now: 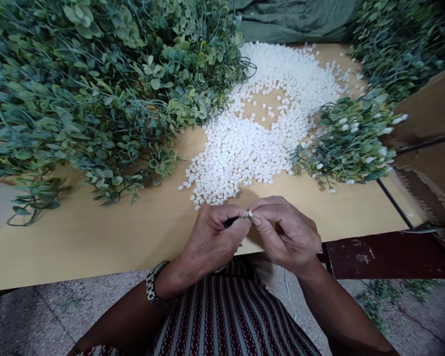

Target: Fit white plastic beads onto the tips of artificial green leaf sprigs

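Note:
My left hand (213, 237) is closed in a pinch on what looks like a green artificial sprig, mostly hidden, with small green bits showing beneath the hand. Thumb and forefinger of my right hand (291, 232) pinch a tiny white bud (249, 214), which meets the left fingertips. Both hands are together above the table's near edge. Just beyond them spreads a heap of loose white buds (241, 153). Right of the heap lies a bunch of green sprigs (356, 143), several tipped with white buds.
A large mass of artificial greenery (107, 94) covers the table's (107, 237) left and back. More foliage (404, 44) stands at the back right, near a cardboard box (433, 109) and a black metal bar (395, 202). Green cloth (296, 20) lies behind the heap.

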Demonstrator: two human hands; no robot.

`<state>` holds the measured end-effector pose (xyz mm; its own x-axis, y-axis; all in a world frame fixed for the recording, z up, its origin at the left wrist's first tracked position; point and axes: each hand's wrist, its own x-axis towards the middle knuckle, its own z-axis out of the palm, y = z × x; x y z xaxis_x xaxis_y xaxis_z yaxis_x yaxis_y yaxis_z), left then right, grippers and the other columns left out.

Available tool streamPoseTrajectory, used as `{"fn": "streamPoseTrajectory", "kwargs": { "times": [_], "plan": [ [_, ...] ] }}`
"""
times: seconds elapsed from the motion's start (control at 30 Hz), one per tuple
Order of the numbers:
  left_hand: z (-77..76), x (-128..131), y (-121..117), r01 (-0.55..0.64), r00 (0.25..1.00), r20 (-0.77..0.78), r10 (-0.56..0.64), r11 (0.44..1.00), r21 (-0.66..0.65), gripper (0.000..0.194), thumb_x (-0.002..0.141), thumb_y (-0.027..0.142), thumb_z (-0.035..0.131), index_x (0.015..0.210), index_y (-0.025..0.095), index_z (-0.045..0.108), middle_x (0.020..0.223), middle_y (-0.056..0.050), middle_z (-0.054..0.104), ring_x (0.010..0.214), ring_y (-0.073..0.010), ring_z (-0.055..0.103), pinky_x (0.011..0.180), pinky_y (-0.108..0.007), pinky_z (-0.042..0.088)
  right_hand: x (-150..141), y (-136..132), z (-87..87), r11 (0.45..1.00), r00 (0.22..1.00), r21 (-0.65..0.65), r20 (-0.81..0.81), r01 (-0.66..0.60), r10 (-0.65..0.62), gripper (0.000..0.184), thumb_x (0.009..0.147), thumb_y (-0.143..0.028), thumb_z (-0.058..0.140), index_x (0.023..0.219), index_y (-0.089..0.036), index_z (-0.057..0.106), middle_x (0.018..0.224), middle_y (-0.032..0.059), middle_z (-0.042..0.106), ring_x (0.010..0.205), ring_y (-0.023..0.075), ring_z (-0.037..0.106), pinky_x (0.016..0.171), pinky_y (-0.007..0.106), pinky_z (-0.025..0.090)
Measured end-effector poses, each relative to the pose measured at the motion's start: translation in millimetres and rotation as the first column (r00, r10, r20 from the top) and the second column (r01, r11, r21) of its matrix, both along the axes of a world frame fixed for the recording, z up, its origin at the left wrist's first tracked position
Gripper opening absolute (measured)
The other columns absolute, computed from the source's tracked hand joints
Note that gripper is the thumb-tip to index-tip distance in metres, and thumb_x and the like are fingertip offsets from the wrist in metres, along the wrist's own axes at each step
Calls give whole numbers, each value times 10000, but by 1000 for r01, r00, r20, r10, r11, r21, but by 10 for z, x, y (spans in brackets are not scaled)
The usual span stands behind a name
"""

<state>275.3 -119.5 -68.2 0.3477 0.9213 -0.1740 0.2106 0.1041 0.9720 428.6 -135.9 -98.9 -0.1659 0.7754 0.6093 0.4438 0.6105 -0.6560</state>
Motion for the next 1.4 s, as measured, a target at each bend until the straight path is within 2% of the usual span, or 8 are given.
{"fn": "streamPoseTrajectory", "kwargs": {
  "times": [0.23,0.53,0.8,0.93,1.07,1.2,1.3,1.4],
  "plan": [
    [3,-1,-8,16,999,-36,-15,999,32,298,765,159,471,467,169,457,467,32,477,437,-69,404,404,-187,299,46,40,21,998,998,-9,-29,-64,64,202,814,-43,570,927,-201,626,771,43,659,749,171,635,647,318,544],
    [8,18,-3,38,994,-102,-26,992,123,262,752,122,449,502,171,508,439,52,404,418,-70,349,414,-204,272,102,43,57,994,988,70,135,-86,76,223,810,-36,522,943,-186,620,846,82,672,776,192,631,659,349,560],
    [-27,56,-1,75,985,-165,-40,975,208,266,753,104,436,498,173,460,456,54,373,453,-77,356,467,-222,290,136,54,70,993,985,46,142,-107,99,205,816,-10,513,903,-168,609,835,85,656,776,177,615,648,331,550],
    [18,53,36,111,982,-167,-83,979,168,252,792,139,443,548,171,495,489,44,425,474,-84,402,474,-222,311,205,78,85,994,992,-27,73,-101,103,165,835,-65,561,920,-189,629,808,55,660,767,170,625,655,320,541],
    [59,67,58,122,989,-97,-110,984,131,51,789,142,502,818,179,523,603,50,512,529,-90,455,519,-218,357,225,77,94,966,988,-245,-144,-87,52,210,830,-149,630,1031,-207,620,873,39,650,775,147,622,686,295,534],
    [88,72,63,118,993,-27,-116,986,117,356,736,97,553,1045,205,414,722,51,505,615,-102,478,574,-224,389,205,54,117,915,965,-349,-228,-204,128,105,846,-162,618,937,-200,653,778,1,659,676,101,610,611,215,505],
    [123,7,82,159,981,113,-160,987,20,430,726,115,606,1098,231,423,870,17,525,670,-104,491,580,-219,415,217,33,112,911,946,-393,-324,-126,-9,36,835,-177,639,843,-198,666,710,-18,646,609,83,579,547,183,472],
    [122,-82,102,137,940,329,-94,984,-110,420,727,186,670,1098,239,480,1087,-35,552,864,-149,550,697,-246,476,250,17,59,902,892,-428,-428,-61,-143,23,831,-197,656,841,-210,672,707,-23,639,611,79,570,566,179,474]
  ]
}}
